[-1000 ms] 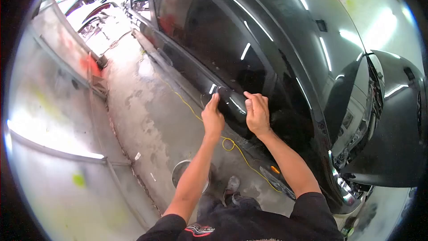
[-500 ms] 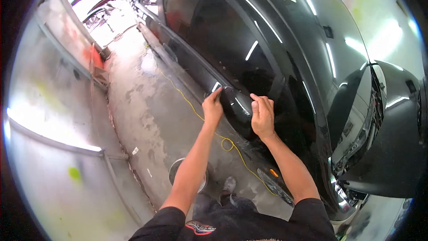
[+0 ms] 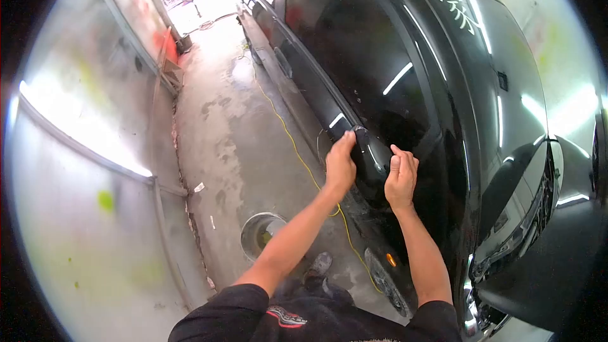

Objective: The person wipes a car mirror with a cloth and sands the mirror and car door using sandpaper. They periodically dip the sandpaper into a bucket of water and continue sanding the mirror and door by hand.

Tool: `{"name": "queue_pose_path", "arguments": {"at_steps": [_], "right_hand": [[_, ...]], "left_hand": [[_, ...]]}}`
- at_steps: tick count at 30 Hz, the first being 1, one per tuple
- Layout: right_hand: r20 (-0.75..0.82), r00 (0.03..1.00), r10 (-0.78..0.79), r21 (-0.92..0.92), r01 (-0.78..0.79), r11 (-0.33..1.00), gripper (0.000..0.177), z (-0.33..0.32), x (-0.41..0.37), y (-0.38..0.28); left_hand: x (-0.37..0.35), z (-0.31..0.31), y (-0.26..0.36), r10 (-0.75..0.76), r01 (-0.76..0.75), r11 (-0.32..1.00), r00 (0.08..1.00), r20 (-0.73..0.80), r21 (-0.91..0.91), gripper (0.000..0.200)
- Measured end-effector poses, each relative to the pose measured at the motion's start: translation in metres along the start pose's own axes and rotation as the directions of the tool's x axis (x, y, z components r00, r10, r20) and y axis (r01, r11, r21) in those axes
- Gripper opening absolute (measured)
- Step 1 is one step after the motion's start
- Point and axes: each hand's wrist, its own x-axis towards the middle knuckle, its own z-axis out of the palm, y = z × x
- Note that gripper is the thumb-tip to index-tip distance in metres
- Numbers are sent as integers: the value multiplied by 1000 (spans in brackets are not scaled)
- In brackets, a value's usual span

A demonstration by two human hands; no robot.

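A glossy black car [image 3: 392, 57] fills the right side of the view, with its side mirror [image 3: 372, 155] sticking out toward me. My left hand [image 3: 340, 166] rests on the outer left side of the mirror housing, fingers wrapped over its edge. My right hand [image 3: 401, 176] touches the mirror's inner side next to the door, fingers half curled. Both bare forearms reach up from my black shirt at the bottom.
A yellow cord [image 3: 291, 139] runs along the stained concrete floor [image 3: 221, 145] beside the car. A round metal bucket [image 3: 261, 234] stands by my foot. A paint-marked wall with a rail [image 3: 82, 145] lines the left. White characters [image 3: 464, 12] are written on the windscreen.
The view has swung left and tilted, so car and mirror sit further right. Both hands stay at the mirror; the right hand has closed in against its inner side.
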Motion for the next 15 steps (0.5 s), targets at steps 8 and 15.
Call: {"name": "queue_pose_path", "arguments": {"at_steps": [8, 15], "right_hand": [[21, 999, -40, -24, 41, 999, 35, 3, 1, 5], [8, 999, -40, 1, 40, 999, 33, 6, -1, 9]], "left_hand": [[28, -6, 10, 59, -88, 986, 979, 195, 143, 61], [-41, -24, 43, 410, -458, 865, 880, 239, 204, 49]]}}
